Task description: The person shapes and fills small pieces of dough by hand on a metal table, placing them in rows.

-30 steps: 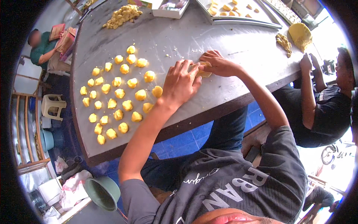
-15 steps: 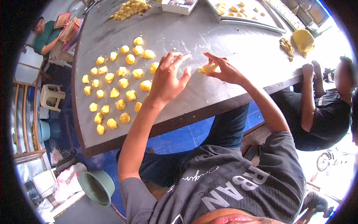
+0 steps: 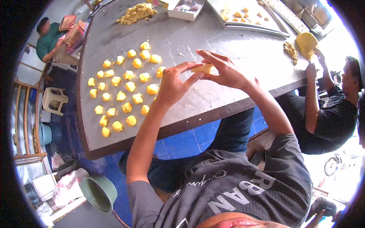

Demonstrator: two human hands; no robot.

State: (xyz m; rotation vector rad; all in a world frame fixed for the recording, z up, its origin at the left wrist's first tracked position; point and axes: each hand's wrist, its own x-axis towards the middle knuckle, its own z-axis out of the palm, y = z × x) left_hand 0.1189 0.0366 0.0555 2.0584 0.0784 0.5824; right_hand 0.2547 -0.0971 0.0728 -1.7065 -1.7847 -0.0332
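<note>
Dough piece (image 3: 202, 68), pale yellow, small: held above the grey table (image 3: 213, 95), pinched between the fingertips of both hands. Left hand (image 3: 173, 84): fingers curled, tips closed on the piece's left end. Right hand (image 3: 224, 70): thumb and fingers closed on its right end, other fingers spread above. Shaped yellow dough balls (image 3: 125, 87): set in rows on the table, left of the hands. Loose dough heap (image 3: 137, 12): far edge. Metal tray (image 3: 247, 17): far side, bearing a few pieces. Green bucket (image 3: 98, 193): on the floor, lower left.
</note>
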